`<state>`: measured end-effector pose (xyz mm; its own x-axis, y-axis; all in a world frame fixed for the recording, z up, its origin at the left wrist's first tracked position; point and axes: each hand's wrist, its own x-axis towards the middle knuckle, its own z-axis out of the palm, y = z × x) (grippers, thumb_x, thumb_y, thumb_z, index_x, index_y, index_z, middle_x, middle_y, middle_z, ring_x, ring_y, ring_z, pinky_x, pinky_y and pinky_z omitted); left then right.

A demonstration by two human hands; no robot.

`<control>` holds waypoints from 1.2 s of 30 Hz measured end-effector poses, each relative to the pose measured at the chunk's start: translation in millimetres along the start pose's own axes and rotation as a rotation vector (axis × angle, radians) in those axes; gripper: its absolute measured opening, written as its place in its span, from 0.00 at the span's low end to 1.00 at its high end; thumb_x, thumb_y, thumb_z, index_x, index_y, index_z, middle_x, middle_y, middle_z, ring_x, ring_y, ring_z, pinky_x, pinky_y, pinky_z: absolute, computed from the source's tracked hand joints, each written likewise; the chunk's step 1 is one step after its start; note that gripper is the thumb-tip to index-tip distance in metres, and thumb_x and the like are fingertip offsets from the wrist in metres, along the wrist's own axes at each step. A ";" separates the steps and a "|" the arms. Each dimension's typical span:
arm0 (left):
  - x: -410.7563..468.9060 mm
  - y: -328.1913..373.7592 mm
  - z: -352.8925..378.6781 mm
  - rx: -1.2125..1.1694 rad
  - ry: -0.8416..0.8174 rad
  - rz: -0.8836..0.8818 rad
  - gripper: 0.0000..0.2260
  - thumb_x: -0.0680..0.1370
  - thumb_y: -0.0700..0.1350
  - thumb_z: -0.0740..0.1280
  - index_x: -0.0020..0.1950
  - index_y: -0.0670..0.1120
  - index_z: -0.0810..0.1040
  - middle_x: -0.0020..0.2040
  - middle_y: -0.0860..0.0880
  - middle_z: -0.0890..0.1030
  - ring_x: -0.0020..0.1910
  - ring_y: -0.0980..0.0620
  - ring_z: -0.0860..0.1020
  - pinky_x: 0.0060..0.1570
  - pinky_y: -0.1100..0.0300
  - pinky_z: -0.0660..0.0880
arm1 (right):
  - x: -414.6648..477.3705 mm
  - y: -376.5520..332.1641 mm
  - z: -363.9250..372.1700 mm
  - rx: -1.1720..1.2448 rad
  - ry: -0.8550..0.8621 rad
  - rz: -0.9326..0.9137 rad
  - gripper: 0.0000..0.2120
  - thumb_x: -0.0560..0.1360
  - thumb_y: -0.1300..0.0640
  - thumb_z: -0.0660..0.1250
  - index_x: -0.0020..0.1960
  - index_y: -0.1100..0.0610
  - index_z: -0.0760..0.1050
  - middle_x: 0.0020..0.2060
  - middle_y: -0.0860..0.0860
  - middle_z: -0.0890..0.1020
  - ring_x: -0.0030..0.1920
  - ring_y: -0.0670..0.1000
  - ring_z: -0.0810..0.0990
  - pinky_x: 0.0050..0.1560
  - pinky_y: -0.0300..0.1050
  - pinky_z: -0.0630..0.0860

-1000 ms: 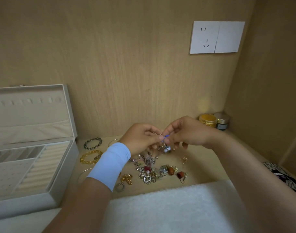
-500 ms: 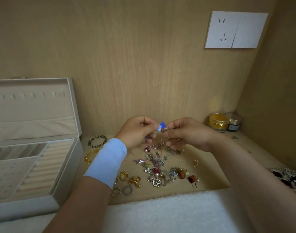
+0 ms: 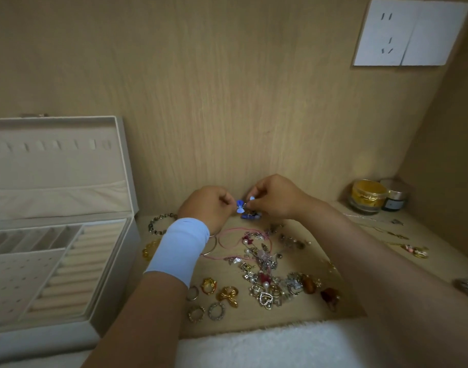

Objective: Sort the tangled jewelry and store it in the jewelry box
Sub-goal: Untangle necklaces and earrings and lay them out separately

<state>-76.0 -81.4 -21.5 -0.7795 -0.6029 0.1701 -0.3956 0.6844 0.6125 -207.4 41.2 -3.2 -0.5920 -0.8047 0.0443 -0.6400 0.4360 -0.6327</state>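
I watch both hands work in the middle of the frame, close to the back wall. The left hand [image 3: 209, 208] pinches one side of a small blue trinket [image 3: 240, 205] and the right hand [image 3: 276, 199] pinches the other, above the heap of jewelry [image 3: 264, 266]. The open jewelry box [image 3: 118, 282] waits at the left edge.

I judge the trinket to be featherlight, with thin wire and soft petals that bend or snag easily. I would hold it by the metal hook, fingertips only, and tease rather than tug.

Compared with half a second ago, the fingertips sit slightly further apart and a second blue cluster now shows hanging just beneath them.
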 end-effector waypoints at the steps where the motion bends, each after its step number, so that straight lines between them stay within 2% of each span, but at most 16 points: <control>1: 1.2 -2.1 1.3 0.027 -0.018 0.006 0.08 0.76 0.48 0.68 0.38 0.57 0.79 0.42 0.57 0.82 0.44 0.54 0.80 0.49 0.56 0.78 | 2.8 2.0 3.4 -0.041 0.011 -0.005 0.09 0.73 0.57 0.75 0.36 0.47 0.82 0.29 0.42 0.83 0.34 0.42 0.82 0.46 0.43 0.80; 3: 2.5 -5.6 3.6 0.066 -0.056 0.012 0.06 0.76 0.48 0.69 0.40 0.57 0.80 0.44 0.56 0.83 0.45 0.53 0.81 0.51 0.55 0.78 | 5.2 4.8 8.2 -0.128 0.036 -0.005 0.07 0.72 0.55 0.75 0.36 0.46 0.82 0.33 0.42 0.83 0.37 0.42 0.81 0.45 0.44 0.80; 5: 3.1 -8.8 5.8 0.073 -0.077 0.022 0.03 0.76 0.48 0.70 0.46 0.55 0.83 0.47 0.55 0.84 0.47 0.53 0.81 0.54 0.57 0.78 | 4.2 5.2 10.3 -0.229 0.038 0.001 0.01 0.72 0.53 0.75 0.43 0.47 0.85 0.37 0.41 0.83 0.42 0.45 0.81 0.47 0.45 0.80; 8: 3.3 -10.3 6.6 0.057 -0.091 0.035 0.08 0.76 0.47 0.70 0.54 0.53 0.84 0.50 0.55 0.84 0.50 0.55 0.80 0.56 0.61 0.76 | 0.1 5.1 8.9 -0.271 0.078 0.009 0.05 0.72 0.52 0.75 0.48 0.47 0.85 0.38 0.41 0.81 0.47 0.46 0.82 0.50 0.46 0.80; 12: -2.2 -8.0 -1.9 0.017 -0.120 0.050 0.05 0.75 0.45 0.71 0.49 0.54 0.83 0.43 0.59 0.82 0.48 0.56 0.80 0.55 0.60 0.76 | -10.8 4.2 3.2 -0.231 0.116 -0.037 0.05 0.72 0.55 0.74 0.42 0.45 0.81 0.37 0.41 0.83 0.44 0.44 0.82 0.49 0.47 0.80; 17: -18.5 -2.3 -18.9 0.037 -0.258 0.082 0.04 0.73 0.46 0.75 0.45 0.55 0.84 0.43 0.58 0.83 0.44 0.59 0.80 0.50 0.65 0.75 | -39.1 1.5 -2.7 -0.316 -0.070 -0.079 0.02 0.74 0.53 0.73 0.45 0.48 0.85 0.41 0.41 0.83 0.45 0.42 0.81 0.51 0.47 0.80; 20: -30.2 0.6 -22.4 0.060 -0.321 0.084 0.04 0.71 0.49 0.77 0.42 0.54 0.84 0.41 0.58 0.82 0.41 0.60 0.79 0.44 0.66 0.73 | -54.8 2.8 -4.3 -0.246 -0.179 -0.083 0.02 0.74 0.53 0.74 0.43 0.47 0.85 0.38 0.40 0.84 0.40 0.39 0.81 0.45 0.39 0.80; 23: -39.1 6.8 -19.6 0.031 -0.381 0.115 0.05 0.70 0.50 0.78 0.42 0.53 0.84 0.39 0.57 0.82 0.38 0.61 0.78 0.42 0.66 0.73 | -66.5 4.2 -5.8 -0.178 -0.246 -0.091 0.04 0.75 0.54 0.73 0.45 0.47 0.86 0.37 0.38 0.83 0.38 0.33 0.79 0.41 0.28 0.72; 27: -45.1 16.8 -8.7 0.077 -0.465 0.140 0.06 0.69 0.51 0.78 0.43 0.55 0.85 0.40 0.58 0.81 0.39 0.62 0.78 0.46 0.65 0.73 | -71.1 7.5 -13.1 -0.253 -0.296 -0.058 0.07 0.74 0.57 0.72 0.47 0.47 0.86 0.41 0.38 0.84 0.41 0.35 0.78 0.43 0.30 0.71; 29: -44.2 17.5 -5.3 0.117 -0.459 0.136 0.05 0.70 0.50 0.77 0.44 0.55 0.85 0.41 0.59 0.81 0.43 0.60 0.79 0.48 0.65 0.75 | -70.9 9.6 -17.7 -0.290 -0.280 -0.042 0.07 0.73 0.57 0.73 0.49 0.48 0.86 0.43 0.39 0.84 0.43 0.36 0.78 0.44 0.31 0.71; 31: -43.0 19.1 -3.5 0.138 -0.441 0.146 0.04 0.72 0.47 0.75 0.44 0.56 0.84 0.42 0.59 0.81 0.44 0.60 0.79 0.50 0.64 0.76 | -70.5 12.5 -22.6 -0.314 -0.239 -0.044 0.07 0.74 0.58 0.72 0.48 0.48 0.86 0.40 0.39 0.83 0.42 0.38 0.78 0.42 0.32 0.71; 33: -42.9 23.6 -0.7 0.097 -0.419 0.168 0.04 0.73 0.46 0.73 0.45 0.56 0.83 0.41 0.59 0.80 0.39 0.63 0.77 0.46 0.66 0.73 | -71.1 14.2 -27.5 -0.261 -0.211 -0.048 0.06 0.73 0.58 0.73 0.45 0.48 0.85 0.38 0.41 0.83 0.39 0.38 0.78 0.41 0.33 0.73; 36: -44.5 30.0 4.5 0.015 -0.448 0.206 0.06 0.71 0.52 0.76 0.46 0.57 0.83 0.41 0.58 0.82 0.33 0.66 0.74 0.42 0.66 0.70 | -72.0 14.4 -28.9 -0.184 -0.251 -0.068 0.05 0.70 0.57 0.75 0.42 0.47 0.85 0.37 0.43 0.84 0.37 0.38 0.78 0.44 0.38 0.77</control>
<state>-55.4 -32.2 -14.1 -0.9732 -0.2211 -0.0638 -0.2155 0.7788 0.5891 -188.2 117.1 6.8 -0.4202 -0.8988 -0.1249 -0.7652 0.4250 -0.4836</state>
